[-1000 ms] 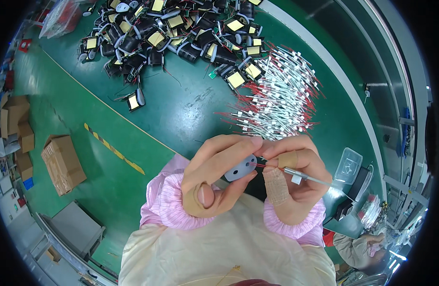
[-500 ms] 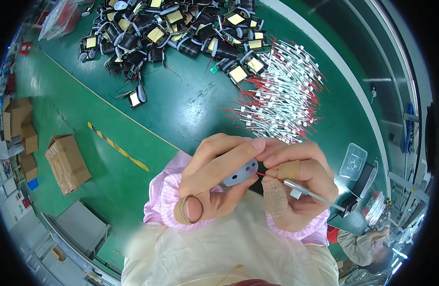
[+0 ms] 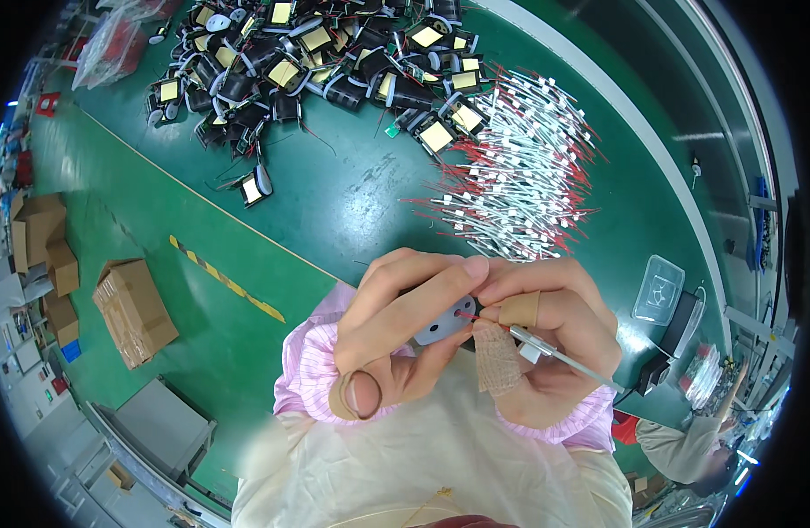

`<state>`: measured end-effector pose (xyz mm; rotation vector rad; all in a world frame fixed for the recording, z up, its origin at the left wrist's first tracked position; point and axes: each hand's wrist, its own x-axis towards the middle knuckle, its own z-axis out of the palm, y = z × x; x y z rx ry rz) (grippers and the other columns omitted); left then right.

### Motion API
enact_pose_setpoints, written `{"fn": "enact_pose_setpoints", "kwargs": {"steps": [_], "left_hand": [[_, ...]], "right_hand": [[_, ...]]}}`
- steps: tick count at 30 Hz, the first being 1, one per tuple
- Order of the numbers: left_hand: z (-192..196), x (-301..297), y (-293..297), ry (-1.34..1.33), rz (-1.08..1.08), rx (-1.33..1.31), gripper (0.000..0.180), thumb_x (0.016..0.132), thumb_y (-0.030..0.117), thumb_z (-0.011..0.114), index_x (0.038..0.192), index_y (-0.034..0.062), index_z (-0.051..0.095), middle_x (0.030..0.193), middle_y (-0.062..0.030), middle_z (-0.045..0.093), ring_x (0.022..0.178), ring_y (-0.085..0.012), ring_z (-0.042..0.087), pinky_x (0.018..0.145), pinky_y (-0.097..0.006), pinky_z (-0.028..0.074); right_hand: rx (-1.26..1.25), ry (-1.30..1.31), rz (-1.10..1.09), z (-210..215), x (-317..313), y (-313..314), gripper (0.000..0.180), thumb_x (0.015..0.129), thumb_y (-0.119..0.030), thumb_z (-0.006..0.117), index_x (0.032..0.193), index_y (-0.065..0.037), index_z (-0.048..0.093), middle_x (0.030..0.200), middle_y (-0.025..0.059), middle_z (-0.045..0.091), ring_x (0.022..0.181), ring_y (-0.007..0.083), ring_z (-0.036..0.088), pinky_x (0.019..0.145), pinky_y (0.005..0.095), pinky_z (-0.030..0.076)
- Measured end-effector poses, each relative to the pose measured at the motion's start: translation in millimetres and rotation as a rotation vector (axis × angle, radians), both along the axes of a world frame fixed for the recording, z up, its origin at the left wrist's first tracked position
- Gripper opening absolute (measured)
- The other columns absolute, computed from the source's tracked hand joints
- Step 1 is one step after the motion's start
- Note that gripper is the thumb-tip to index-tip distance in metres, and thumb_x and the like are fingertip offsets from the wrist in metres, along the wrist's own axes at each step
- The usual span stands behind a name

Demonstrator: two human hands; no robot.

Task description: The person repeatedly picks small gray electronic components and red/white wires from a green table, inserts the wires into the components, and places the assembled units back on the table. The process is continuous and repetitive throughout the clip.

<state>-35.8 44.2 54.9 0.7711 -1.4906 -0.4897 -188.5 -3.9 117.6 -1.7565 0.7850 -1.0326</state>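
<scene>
Close to my body, my left hand [image 3: 396, 321] is closed on a pale grey plastic end cap [image 3: 438, 329] with dark holes; whatever body lies behind the cap is mostly covered by my fingers. My right hand [image 3: 559, 321] pinches a wire lead [image 3: 559, 354] near its red end. That thin red wire [image 3: 467, 315] meets the face of the cap at one hole; how deep it goes I cannot tell. The lead's white-sleeved length and small white tag trail across my right palm. Tan bandages wrap fingers of my right hand and my left thumb.
Beyond my hands lies a heap of red-and-white wire leads [image 3: 524, 167]. Black casings with cream pads [image 3: 317, 62] pile up at the far left, one lying apart [image 3: 256, 187]. A clear plastic box [image 3: 659, 289] stands on the right. Cardboard boxes [image 3: 134, 312] are left, a co-worker [image 3: 687, 449] lower right.
My right hand has moved slightly left, nearer the end cap, and less of the red wire shows between fingers and hole. My left hand keeps its hold.
</scene>
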Motion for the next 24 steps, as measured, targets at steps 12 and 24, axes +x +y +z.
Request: {"fn": "enact_pose_setpoints", "kwargs": {"steps": [12,24], "left_hand": [[-2.8,2.0,0.8,-0.008,-0.033,-0.004,0.071,0.069,-0.012,0.069,0.132,0.0086,0.043,0.117,-0.0208,0.061,0.097,-0.0350,0.059,0.078,-0.039,0.052],[-4.0,1.6,0.5,-0.005,-0.051,-0.003,0.068,0.069,-0.011,0.070,0.129,0.0070,0.045,0.117,-0.0206,0.061,0.097,-0.0347,0.059,0.077,-0.039,0.051]], "right_hand": [[-0.081,0.020,0.015,-0.7,-0.4,-0.4,0.024,0.064,0.007,0.075,0.084,0.004,0.064,0.089,0.0157,0.064,0.078,0.0245,0.068,0.077,0.0368,0.060],[-0.116,0.074,0.010,4.7,-1.5,-5.7,0.023,0.061,0.004,0.077,0.082,0.002,0.067,0.087,0.0136,0.064,0.073,0.0251,0.068,0.075,0.0381,0.060]]}}
